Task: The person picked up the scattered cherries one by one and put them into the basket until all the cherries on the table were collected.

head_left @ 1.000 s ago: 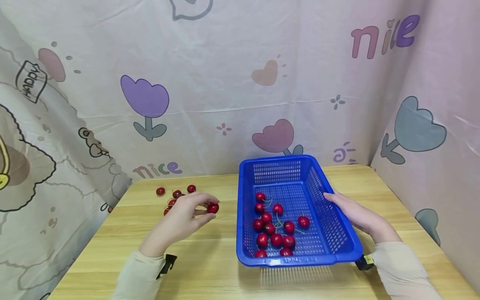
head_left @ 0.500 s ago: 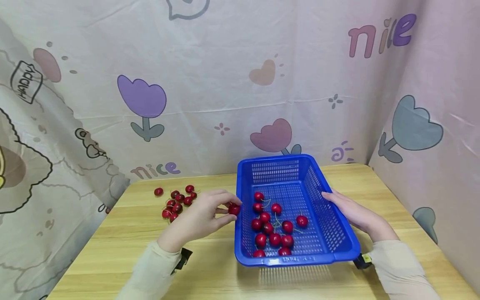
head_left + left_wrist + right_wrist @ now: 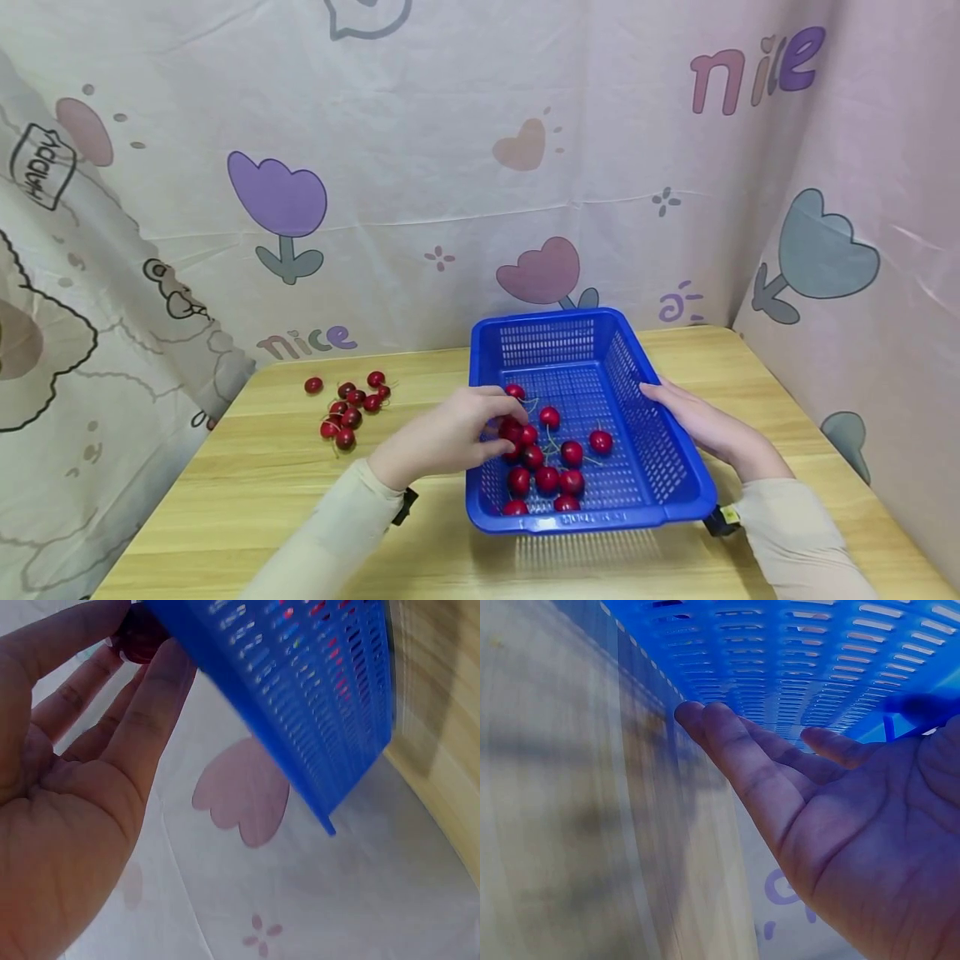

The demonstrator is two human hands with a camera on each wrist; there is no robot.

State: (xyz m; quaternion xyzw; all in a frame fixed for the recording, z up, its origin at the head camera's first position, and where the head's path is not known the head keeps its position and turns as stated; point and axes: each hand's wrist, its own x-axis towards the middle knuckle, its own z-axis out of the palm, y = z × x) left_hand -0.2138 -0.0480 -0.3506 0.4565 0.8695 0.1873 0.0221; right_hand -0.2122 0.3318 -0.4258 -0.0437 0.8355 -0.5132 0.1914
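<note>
L hand (image 3: pixel 468 433) has moved from basket (image 3: pixel 592 523) edge to inside, lower ctr of frame, pinching cherry (image 3: pixel 511 430); prob. all but placed, not yet let go. R hand (image 3: pixel 705 421) grips basket at right. Loose cherries (image 3: pixel 351 417) on worktop (image 3: pixel 262 475), left.
</note>
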